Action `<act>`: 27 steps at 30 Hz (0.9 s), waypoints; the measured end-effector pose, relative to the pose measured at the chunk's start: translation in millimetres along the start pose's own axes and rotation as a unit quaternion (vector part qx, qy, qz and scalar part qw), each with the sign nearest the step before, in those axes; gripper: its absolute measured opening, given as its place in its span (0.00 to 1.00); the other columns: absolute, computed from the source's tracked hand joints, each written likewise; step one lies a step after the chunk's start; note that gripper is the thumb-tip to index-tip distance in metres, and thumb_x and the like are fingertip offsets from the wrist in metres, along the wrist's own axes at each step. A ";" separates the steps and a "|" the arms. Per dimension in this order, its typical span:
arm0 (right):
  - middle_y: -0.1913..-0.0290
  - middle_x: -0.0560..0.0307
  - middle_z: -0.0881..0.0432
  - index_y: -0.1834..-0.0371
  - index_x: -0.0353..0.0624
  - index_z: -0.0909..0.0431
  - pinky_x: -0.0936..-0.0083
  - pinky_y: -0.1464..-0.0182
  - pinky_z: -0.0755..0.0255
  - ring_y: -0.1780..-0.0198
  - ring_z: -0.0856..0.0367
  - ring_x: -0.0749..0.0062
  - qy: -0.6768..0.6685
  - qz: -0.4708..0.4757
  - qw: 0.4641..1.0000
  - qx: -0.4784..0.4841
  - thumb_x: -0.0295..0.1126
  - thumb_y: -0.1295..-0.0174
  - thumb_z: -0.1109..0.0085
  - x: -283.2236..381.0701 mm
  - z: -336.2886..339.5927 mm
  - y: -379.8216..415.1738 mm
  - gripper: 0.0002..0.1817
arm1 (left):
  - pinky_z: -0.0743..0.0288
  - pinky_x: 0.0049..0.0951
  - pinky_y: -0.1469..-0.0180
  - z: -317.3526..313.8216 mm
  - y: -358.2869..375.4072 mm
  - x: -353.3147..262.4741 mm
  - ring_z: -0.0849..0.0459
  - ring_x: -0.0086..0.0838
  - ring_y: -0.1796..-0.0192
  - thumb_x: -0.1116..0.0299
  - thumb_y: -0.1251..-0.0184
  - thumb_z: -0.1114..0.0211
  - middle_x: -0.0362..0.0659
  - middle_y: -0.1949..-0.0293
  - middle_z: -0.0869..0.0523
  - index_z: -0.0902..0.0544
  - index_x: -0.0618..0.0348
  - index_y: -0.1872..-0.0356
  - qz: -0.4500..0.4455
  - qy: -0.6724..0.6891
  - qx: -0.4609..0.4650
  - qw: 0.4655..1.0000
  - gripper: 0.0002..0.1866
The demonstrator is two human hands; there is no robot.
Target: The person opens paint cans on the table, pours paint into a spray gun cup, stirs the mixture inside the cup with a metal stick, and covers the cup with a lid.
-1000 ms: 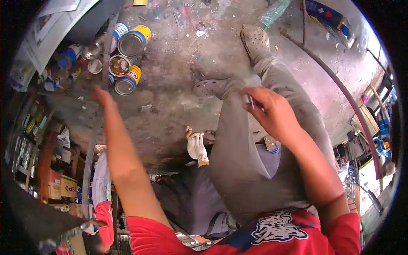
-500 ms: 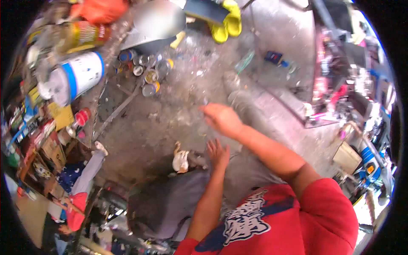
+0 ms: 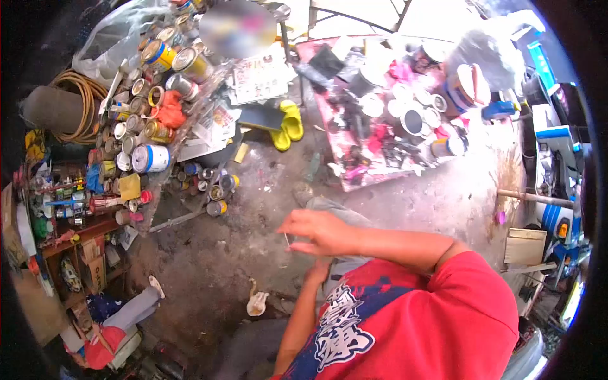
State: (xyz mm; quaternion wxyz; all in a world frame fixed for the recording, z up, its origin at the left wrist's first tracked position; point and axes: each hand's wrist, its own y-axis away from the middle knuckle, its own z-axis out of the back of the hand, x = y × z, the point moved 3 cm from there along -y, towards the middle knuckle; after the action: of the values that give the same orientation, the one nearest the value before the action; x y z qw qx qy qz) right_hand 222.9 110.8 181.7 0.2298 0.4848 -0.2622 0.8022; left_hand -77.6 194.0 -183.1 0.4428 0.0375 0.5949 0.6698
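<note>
My right hand point(image 3: 320, 233) is held out over the floor in front of my red shirt, its fingers curled around a thin, light-coloured item point(image 3: 287, 239) too small to name. Below it and partly behind it is my left hand point(image 3: 318, 271), whose fingers are mostly hidden by the right. A small white and tan cat point(image 3: 257, 303) is on the floor near my left forearm.
Paint cans point(image 3: 151, 158) crowd a table at the left. A pink-stained table point(image 3: 335, 158) with pots and tubs stands ahead. Yellow clogs point(image 3: 288, 126) lie between them. Another person point(image 3: 120, 323) is at the lower left.
The view has tilted up, showing more of both tables. My right hand has come nearer my left, which was spread open and now is partly covered.
</note>
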 end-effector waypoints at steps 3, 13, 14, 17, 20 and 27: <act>0.48 0.50 0.19 0.30 0.48 0.24 0.60 0.45 0.22 0.47 0.18 0.51 0.073 -0.020 0.997 -0.012 0.39 0.37 0.28 29.9 58.5 51.3 0.31 | 0.31 0.51 0.30 -2.5 42.9 -53.2 0.24 0.61 0.31 0.43 0.24 0.46 0.67 0.35 0.22 0.28 0.65 0.28 0.047 -0.028 -0.040 0.998 0.37; 0.58 0.58 0.18 0.21 0.47 0.36 0.72 0.49 0.23 0.57 0.19 0.74 0.007 -0.147 0.966 -0.214 0.28 0.35 0.28 63.5 257.7 182.6 0.40 | 0.26 0.41 0.37 -105.7 44.4 -16.1 0.16 0.49 0.41 0.49 0.28 0.40 0.59 0.45 0.13 0.16 0.66 0.43 0.071 0.158 -0.173 0.969 0.28; 0.58 0.58 0.18 0.21 0.46 0.36 0.73 0.49 0.23 0.57 0.19 0.76 -0.028 -0.169 0.959 -0.227 0.27 0.35 0.29 54.4 280.1 190.4 0.38 | 0.26 0.41 0.37 -107.8 46.8 -22.7 0.16 0.48 0.41 0.49 0.28 0.40 0.59 0.45 0.13 0.16 0.66 0.43 0.080 0.155 -0.174 0.969 0.28; 0.54 0.56 0.17 0.24 0.42 0.35 0.74 0.50 0.24 0.53 0.19 0.75 -0.223 -0.162 0.908 -0.315 0.26 0.31 0.35 14.3 342.1 222.8 0.32 | 0.25 0.41 0.38 -115.7 47.9 -50.0 0.16 0.48 0.41 0.51 0.27 0.40 0.59 0.45 0.13 0.16 0.67 0.44 0.099 0.136 -0.173 0.970 0.27; 0.52 0.54 0.17 0.25 0.43 0.33 0.76 0.53 0.24 0.52 0.18 0.74 -0.211 -0.176 0.890 -0.363 0.32 0.28 0.40 -27.2 413.2 268.6 0.29 | 0.25 0.40 0.38 -133.0 37.2 -89.8 0.16 0.47 0.42 0.52 0.27 0.41 0.59 0.46 0.13 0.16 0.67 0.44 0.115 0.125 -0.176 0.970 0.26; 0.60 0.57 0.16 0.30 0.37 0.28 0.78 0.54 0.25 0.59 0.19 0.77 -0.042 -0.346 0.830 -0.436 0.36 0.31 0.35 -130.6 594.8 429.8 0.28 | 0.25 0.39 0.38 -153.6 -13.8 -189.7 0.15 0.45 0.42 0.56 0.27 0.41 0.58 0.46 0.13 0.16 0.69 0.45 0.094 0.098 -0.170 0.976 0.24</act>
State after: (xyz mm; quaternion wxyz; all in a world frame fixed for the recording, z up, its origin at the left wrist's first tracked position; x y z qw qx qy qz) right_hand 401.5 -612.1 212.8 0.6688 0.4263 -0.4086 0.4517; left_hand -44.0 -45.6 -148.6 0.3177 -0.0482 0.5069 0.7998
